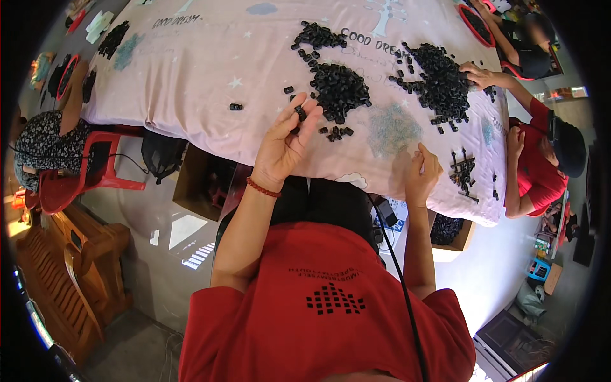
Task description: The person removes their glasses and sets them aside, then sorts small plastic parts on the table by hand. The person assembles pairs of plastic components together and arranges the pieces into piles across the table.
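My left hand (283,143), with a red beaded bracelet at the wrist, is raised over the near edge of the cloth-covered table. Between its thumb and fingers is a small black plastic part (300,113). Just beyond it lies a heap of similar black parts (340,92), with a few loose ones around. My right hand (423,173) hovers by the table edge, fingers curled together; whatever they may pinch is too small to see. Close to it is a spread of tiny pale bluish bits (394,129).
A bigger black heap (442,86) lies to the right, where a co-worker's hand (477,75) touches it. Thin dark rods (463,172) lie at the near right corner. A cardboard box (202,181) stands under the table. A red chair (95,169) is at left. A black cable (401,274) crosses my front.
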{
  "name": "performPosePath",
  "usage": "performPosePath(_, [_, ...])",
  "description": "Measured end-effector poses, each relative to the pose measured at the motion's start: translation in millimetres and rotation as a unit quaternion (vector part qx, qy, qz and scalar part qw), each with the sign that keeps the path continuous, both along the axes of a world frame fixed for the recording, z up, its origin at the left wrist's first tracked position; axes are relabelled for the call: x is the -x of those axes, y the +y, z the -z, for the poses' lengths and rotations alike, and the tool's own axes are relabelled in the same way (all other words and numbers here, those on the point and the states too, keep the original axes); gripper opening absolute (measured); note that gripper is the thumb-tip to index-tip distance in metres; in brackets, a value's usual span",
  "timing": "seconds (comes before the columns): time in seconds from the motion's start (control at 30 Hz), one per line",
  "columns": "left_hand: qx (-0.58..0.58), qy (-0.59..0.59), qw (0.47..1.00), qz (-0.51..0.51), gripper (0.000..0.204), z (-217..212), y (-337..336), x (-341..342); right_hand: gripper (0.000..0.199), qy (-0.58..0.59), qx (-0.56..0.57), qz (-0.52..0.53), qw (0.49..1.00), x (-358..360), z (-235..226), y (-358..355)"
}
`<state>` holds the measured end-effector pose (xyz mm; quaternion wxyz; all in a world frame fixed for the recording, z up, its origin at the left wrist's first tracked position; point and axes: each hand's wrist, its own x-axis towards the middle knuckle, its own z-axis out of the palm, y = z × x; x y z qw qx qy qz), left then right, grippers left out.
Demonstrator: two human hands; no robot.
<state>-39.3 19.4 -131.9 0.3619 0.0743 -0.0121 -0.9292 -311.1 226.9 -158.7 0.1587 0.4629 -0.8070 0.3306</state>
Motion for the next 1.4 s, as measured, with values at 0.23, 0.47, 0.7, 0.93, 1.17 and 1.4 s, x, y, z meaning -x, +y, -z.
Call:
performPosePath(0.23, [-0.063,0.016,0.998,0.004,0.039,-11,-1,-1,0.025,0.016,0.021,-0.009,1.000,1,2,1])
performPosePath(0.47, [0.191,-0.250,0.949,-0.029,0.033,-15,9,0,0.024,-0.007,0.014,0.003,1.000,-1,2,1])
performPosePath(0.7, [0.137,-0.260,0.956,-0.014,0.026,2,-11,-30,0.025,-0.016,0.036,-0.015,0.999,-1,2,-1])
performPosePath(0.93, [0.294,-0.513,0.781,-0.200,0.021,3,-49,-55,0.022,-0.043,0.020,-0.001,0.999,0,2,2])
performPosePath(1.17, [0.618,-0.733,0.223,-0.175,0.032,41,-92,-78,0.023,-0.043,0.017,-0.007,0.999,1,4,-1])
performPosePath(1.4, [0.549,-0.703,0.414,-0.181,0.049,44,-100,-98,0.022,-0.053,0.010,-0.009,0.998,-1,3,1])
